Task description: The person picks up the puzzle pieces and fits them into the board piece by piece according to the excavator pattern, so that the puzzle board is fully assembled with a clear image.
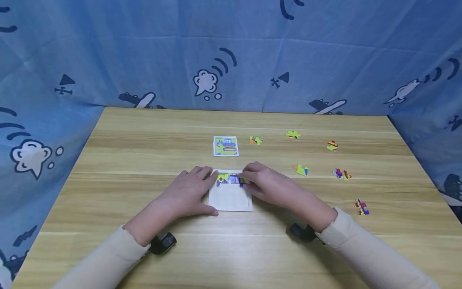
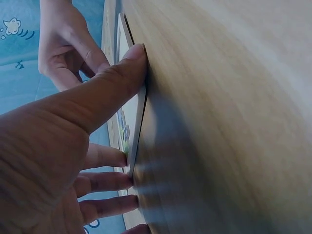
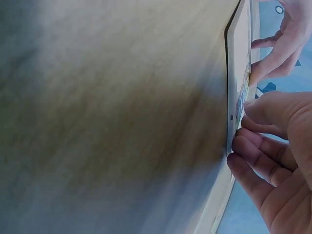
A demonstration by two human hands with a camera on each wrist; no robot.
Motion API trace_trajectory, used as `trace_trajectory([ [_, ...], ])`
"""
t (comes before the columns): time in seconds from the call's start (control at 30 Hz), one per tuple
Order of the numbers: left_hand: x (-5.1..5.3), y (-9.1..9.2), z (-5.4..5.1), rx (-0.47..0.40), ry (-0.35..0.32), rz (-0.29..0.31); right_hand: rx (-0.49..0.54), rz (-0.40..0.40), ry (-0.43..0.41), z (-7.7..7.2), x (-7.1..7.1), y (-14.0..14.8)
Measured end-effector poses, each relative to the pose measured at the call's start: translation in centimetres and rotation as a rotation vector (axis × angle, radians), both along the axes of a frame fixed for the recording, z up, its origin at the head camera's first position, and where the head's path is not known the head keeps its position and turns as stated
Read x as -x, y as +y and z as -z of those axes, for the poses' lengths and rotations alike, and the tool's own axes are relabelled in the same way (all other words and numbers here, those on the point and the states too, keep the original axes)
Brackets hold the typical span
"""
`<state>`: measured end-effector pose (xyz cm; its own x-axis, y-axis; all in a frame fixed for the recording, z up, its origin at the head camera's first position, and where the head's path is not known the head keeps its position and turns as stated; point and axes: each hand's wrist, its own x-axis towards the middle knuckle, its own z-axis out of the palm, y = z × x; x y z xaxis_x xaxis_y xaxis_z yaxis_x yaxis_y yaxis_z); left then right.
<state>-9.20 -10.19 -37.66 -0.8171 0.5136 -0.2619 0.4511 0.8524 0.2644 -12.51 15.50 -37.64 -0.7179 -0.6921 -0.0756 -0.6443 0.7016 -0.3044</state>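
Note:
A white puzzle board [image 1: 229,199] lies flat on the table, with a row of joined, brightly coloured jigsaw pieces [image 1: 223,178] along its far side. My left hand [image 1: 189,192] rests at the board's left side, thumb at the near left corner and fingers reaching to the far left. At the far right corner, my right hand [image 1: 265,182] holds a jigsaw piece [image 1: 242,180] between thumb and forefinger, its other fingers curled against the board's edge in the right wrist view. The hand covers part of that piece.
Behind the board lies a square picture card [image 1: 225,146] of a digger. Loose jigsaw pieces are scattered to the right, among them a green one [image 1: 292,134], a striped one [image 1: 361,207] and a green-and-blue one [image 1: 301,169]. A blue curtain [image 1: 238,60] hangs behind the table.

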Motion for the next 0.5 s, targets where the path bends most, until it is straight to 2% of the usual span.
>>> trace_trajectory([
  [0.5,0.12,0.28,-0.25,-0.005,0.018,0.0,0.024,0.011,-0.066,-0.24,0.17,0.6],
])
